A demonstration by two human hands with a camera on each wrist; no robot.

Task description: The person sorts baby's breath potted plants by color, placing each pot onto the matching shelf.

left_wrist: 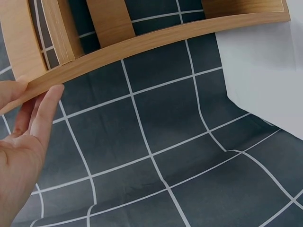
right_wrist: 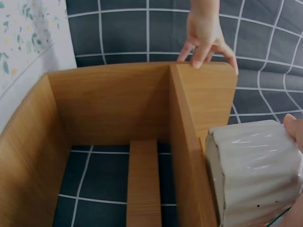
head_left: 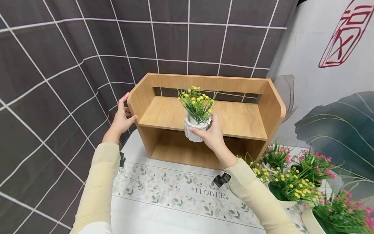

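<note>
A two-tier wooden shelf [head_left: 172, 112] stands on the white table. My left hand [head_left: 119, 119] holds its left side panel [head_left: 143, 97], thumb at the front edge and fingers along the outer side. In the left wrist view, that hand [left_wrist: 23, 137] has the panel's edge between thumb and fingers. My right hand [head_left: 213, 134] grips a ribbed white flowerpot [head_left: 194, 132] of yellow artificial flowers [head_left: 197, 100]. The pot is in front of the upper board's front edge. In the right wrist view, the pot [right_wrist: 255, 170] appears beside that board; most of the right hand is out of frame.
Potted yellow flowers [head_left: 292, 185] and pink flowers [head_left: 344, 208] crowd the table's right side, near the shelf's right panel [head_left: 273, 107]. A floral runner [head_left: 175, 188] lies before the shelf. A dark gridded curtain [head_left: 204, 42] hangs behind and to the left.
</note>
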